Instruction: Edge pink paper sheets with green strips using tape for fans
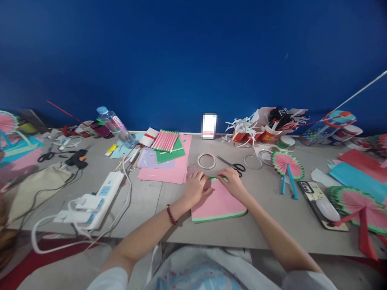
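"Our hands?"
"Our left hand (pixel 196 188) and right hand (pixel 231 183) curl at the pink paper (pixel 218 203)'s far edge; we can't tell whether fingers grip."
"Room?"
"Paper's near our desk (pixel 272 201)'s front edge, scissors (pixel 230 164) beyond."

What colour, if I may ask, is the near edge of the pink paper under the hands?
The near edge is green; head view.

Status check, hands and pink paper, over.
Left hand, right hand: both at far edge of pink paper. Paper green-edged, on table. Scissors just beyond right hand, off paper.
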`<state>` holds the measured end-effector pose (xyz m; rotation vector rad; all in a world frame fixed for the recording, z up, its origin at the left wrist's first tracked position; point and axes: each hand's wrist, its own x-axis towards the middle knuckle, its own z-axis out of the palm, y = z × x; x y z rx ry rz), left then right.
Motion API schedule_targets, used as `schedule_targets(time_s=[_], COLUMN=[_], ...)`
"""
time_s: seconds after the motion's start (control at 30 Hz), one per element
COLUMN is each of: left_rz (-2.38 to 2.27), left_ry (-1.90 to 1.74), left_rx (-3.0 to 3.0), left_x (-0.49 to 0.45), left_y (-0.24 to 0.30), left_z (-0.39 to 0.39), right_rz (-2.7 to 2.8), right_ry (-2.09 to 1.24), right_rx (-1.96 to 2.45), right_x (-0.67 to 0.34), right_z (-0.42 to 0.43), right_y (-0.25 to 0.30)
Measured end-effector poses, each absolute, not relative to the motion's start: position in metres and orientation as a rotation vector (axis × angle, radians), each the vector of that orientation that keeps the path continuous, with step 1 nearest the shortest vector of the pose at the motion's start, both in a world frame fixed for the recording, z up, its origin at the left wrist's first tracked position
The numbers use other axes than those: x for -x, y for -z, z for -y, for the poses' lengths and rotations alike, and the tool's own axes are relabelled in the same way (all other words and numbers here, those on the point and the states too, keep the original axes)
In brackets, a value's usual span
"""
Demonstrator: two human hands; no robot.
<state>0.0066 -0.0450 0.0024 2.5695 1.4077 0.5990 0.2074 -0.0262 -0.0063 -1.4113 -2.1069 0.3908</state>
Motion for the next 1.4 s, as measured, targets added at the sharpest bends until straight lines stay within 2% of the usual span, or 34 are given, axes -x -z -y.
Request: schedule_targets(time_s=[0.2,0.4,0.63,0.8,1.17,1.4], left_rz=[-1.335,-1.170,-1.104,-1.031,-0.987,-0.962], left_ry=[-0.599,-0.497,-0.557,-0.583,-0.493,-0.479], left_rx=[-2.483,-2.137,-1.859,-1.797,-1.602,-1.557], left_x=[-0.004,-0.001,0.002,0.003,0.003,0.003], left_y=[-0.013,-0.018,-0.013,-0.011,-0.020,-0.014], left_z=[0.042,0.034,0.027,0.027,0.028,0.028], right_rz=[2.108,2.066,1.981,1.932,1.769,1.789], right_ry=[-0.511,-0.637,-0.979,-0.949,-1.185,-1.215], right_rx=[1.338,1.237,1.212,1.290,1.268,1.258], right_x=[-0.203,-0.198,-0.203,-0.200,-0.203,-0.200], right_z=[0.031,0.037,0.046,0.047,0.045,0.047], right_y=[-0.006,-0.016,-0.023,-0.027,-0.017,-0.021])
